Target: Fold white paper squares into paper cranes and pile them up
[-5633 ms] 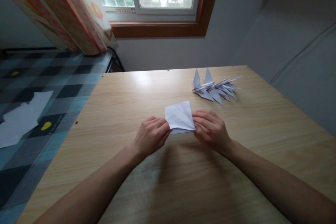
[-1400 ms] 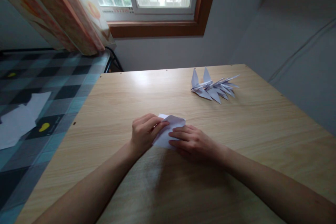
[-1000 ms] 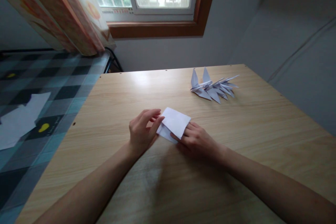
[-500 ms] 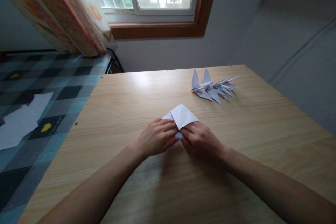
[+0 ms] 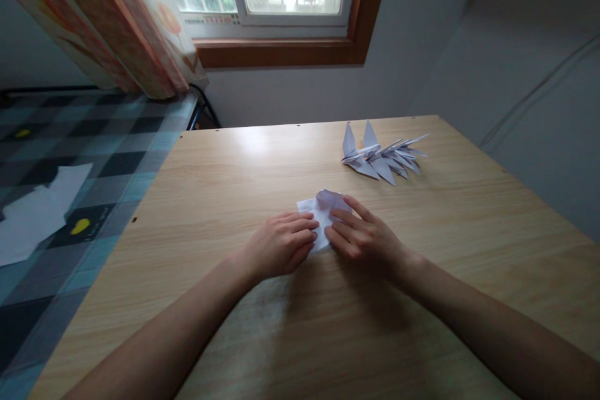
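One folded paper [image 5: 322,225] on tabletop [image 5: 220,181]: left hand [image 5: 284,241] holds it down, right hand [image 5: 363,234] holds its raised flap [image 5: 330,199].

On the tabletop [image 5: 234,181], folded paper [image 5: 323,211] lies between the left hand [image 5: 281,242] and right hand [image 5: 368,237], origami pieces [image 5: 383,166] behind to the right.

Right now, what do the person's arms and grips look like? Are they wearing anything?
The left forearm and right forearm show no sleeves and narrow toward bare wrists. The left grip and right grip are ungloved human hands. I see no watch, bracelet or rings.
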A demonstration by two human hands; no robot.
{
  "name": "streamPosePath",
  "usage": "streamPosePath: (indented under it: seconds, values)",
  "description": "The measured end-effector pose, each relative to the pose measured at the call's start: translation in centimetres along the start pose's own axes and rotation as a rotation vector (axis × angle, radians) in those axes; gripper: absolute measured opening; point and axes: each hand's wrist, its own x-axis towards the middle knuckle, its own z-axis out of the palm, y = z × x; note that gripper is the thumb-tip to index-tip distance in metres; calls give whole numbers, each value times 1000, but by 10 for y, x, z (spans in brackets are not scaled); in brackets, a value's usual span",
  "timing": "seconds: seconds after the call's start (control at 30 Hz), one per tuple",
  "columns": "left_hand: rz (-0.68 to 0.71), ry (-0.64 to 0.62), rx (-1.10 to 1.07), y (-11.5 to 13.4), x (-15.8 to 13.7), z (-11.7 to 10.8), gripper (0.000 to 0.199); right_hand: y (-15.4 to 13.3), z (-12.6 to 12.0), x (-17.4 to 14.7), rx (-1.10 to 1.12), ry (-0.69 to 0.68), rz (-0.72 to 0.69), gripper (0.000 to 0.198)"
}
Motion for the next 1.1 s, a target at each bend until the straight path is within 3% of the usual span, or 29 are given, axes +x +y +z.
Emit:
streamPosePath:
  seconds: [0.17, 0.3, 0.47, 0.6, 0.83, 0.97, 1.1]
  values:
    - [-1, -15, -12, 0, -1, 1, 21, -3, 5, 3, 127, -13, 75, 27]
    - [-22, -53, 11, -1, -3, 3, 24, -7, 11, 0, 173, 53, 158, 26]
    - [-39, -88, 18, -1, -3, 2, 19, -6, 18, -9, 217, 191, 380, 52]
    - [2, -81, 27, -1, -3, 2, 21, 1, 22, -12, 414, 240, 559, 73]
    - [2, -104, 26, -1, -2, 0, 20, 7, 28, -9, 607, 118, 656, 47]
    - [13, -107, 18, 0, -1, -2, 20, 8, 30, -7, 566, 14, 744, 46]
    - [8, -103, 15, 1, 0, -2, 19, 8, 26, -6, 573, 36, 723, 48]
